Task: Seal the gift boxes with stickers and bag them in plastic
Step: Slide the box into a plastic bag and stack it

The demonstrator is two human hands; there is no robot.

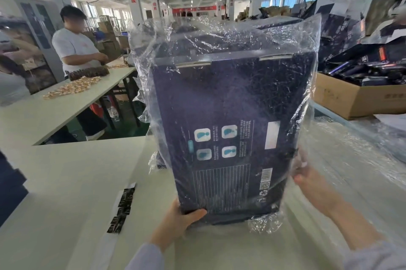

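**A:** From the head view, where do we have the dark navy rectangular cardboard gift box [224, 138]?

**B:** Upright in front of us, over the pale desk [77, 171], fully inside the clear crinkled plastic bag [219, 34]. Whether its lower edge rests on the desk, we cannot tell.

**A:** And our fingers?

**B:** Our left hand [180, 219] grips the lower left corner, thumb on the printed face, fingers curled behind. Our right hand [307, 173] clasps the right edge through the film.

**A:** How do we expect it to handle?

**B:** Stiff and boxy, we judge, and probably with some weight, given its bulk. The film looks slick and loose, so the box could slide inside it. We hold by corners and edges, squeezing cardboard through plastic, never slack film alone.
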